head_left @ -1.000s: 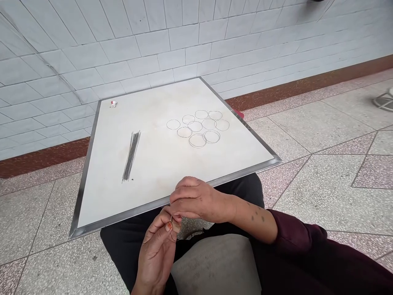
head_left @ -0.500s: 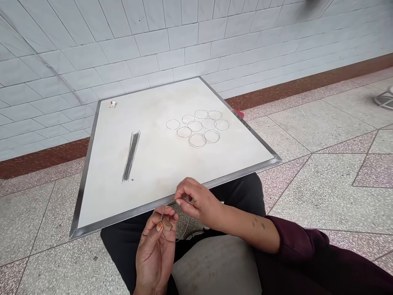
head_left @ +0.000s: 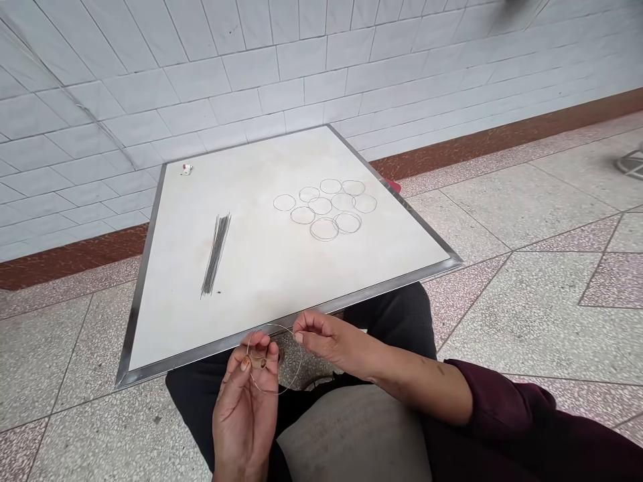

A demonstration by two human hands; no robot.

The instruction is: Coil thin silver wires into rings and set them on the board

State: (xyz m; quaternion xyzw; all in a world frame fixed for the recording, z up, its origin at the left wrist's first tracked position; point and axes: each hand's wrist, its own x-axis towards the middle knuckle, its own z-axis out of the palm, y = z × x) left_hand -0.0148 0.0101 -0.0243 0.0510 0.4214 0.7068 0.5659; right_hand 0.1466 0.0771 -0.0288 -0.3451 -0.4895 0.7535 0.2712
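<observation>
Pinching a thin wire ring [head_left: 300, 365], left grip [head_left: 247, 398] and right grip [head_left: 334, 340] both closed on it

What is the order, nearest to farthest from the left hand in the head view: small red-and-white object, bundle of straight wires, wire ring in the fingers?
From the left hand:
1. Wire ring: held in its fingers.
2. Bundle of straight wires: on the left part of the table.
3. Small red-and-white object: near the table's far left corner.
</observation>
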